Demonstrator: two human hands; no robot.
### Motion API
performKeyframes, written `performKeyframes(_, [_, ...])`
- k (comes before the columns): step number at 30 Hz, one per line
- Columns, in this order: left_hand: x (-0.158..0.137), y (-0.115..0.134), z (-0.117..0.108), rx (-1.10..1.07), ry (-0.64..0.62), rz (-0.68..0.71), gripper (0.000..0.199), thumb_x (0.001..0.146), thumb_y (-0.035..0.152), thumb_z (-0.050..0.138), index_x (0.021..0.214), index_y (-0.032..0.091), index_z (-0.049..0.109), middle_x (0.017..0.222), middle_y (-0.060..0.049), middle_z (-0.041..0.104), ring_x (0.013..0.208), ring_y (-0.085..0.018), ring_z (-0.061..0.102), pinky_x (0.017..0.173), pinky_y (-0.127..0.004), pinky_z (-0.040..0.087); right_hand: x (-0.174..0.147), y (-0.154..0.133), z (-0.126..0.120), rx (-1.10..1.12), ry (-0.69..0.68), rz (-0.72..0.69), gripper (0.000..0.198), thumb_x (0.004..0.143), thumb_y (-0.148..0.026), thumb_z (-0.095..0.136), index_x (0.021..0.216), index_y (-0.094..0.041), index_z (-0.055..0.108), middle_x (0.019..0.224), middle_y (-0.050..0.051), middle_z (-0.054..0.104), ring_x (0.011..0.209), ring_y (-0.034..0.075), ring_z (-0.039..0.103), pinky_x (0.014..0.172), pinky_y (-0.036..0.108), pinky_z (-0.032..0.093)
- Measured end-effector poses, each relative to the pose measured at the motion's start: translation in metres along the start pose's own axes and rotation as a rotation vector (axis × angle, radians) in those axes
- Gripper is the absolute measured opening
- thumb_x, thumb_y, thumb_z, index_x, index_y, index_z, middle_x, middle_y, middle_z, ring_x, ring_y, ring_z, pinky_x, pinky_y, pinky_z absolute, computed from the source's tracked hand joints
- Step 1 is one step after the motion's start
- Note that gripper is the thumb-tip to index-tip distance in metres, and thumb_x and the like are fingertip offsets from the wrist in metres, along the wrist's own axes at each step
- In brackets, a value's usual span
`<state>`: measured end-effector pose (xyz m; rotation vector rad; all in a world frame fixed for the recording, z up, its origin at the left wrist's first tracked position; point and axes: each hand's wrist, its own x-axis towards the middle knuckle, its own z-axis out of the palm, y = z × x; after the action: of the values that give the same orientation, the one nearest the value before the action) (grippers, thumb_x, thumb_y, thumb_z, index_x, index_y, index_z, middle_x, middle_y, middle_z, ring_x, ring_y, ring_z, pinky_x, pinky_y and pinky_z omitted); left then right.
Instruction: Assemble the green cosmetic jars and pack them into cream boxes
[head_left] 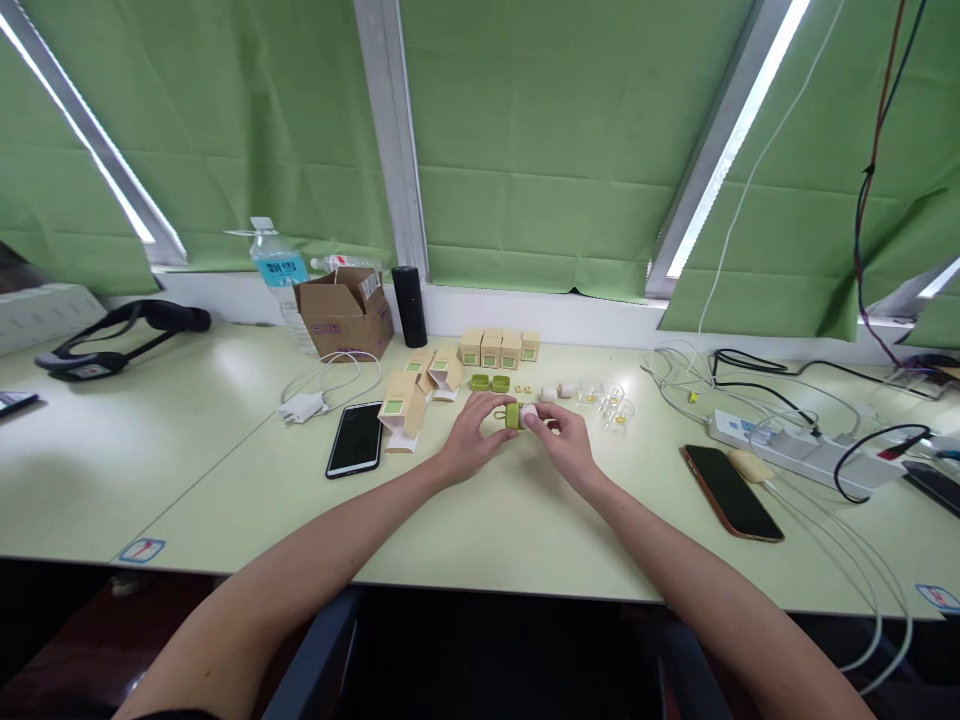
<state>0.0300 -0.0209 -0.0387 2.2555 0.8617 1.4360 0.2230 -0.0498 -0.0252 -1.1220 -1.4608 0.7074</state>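
My fingers [501,408] close from both sides on a small green case [513,416]: my left hand [474,432] pinches its left end, my right hand [564,438] its right, near the bench's [225,440] far edge. Just behind lie two green cases [490,382], beyond them a row of tan boxes [499,348]. A black phone [355,438] lies to the left.

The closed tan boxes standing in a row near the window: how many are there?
4. The closed tan boxes stand side by side at the back of the table, right of the black cylinder. Opened boxes lie in front-left; these are not counted.
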Motion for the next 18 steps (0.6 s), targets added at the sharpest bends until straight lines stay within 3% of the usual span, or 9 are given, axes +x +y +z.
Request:
performKeyframes(13, [-0.0015,-0.0001,0.003,0.069,0.013,0.083,0.039,0.093,0.039,0.074,0.128,0.028,0.062,0.118,-0.009,0.07,0.116,-0.029,0.06,0.101,-0.05,0.052,-0.0001,0.0062,0.005,0.099,-0.013,0.057,0.047,0.081,-0.066,0.072,0.097,-0.021,0.079,0.092,0.008,0.081,0.088,0.027,0.074,0.08,0.041,0.057])
performKeyframes(18, [-0.0034,0.0039,0.0056,0.138,-0.021,0.096,0.046,0.093,0.035,0.073,0.135,0.027,0.056,0.125,-0.011,0.066,0.122,-0.031,0.058,0.105,-0.052,0.051,0.0001,0.0053,0.0062,0.108,-0.002,0.06,0.051,0.08,-0.069,0.072,0.095,-0.021,0.078,0.089,0.007,0.08,0.084,0.026,0.072,0.074,0.038,0.058])
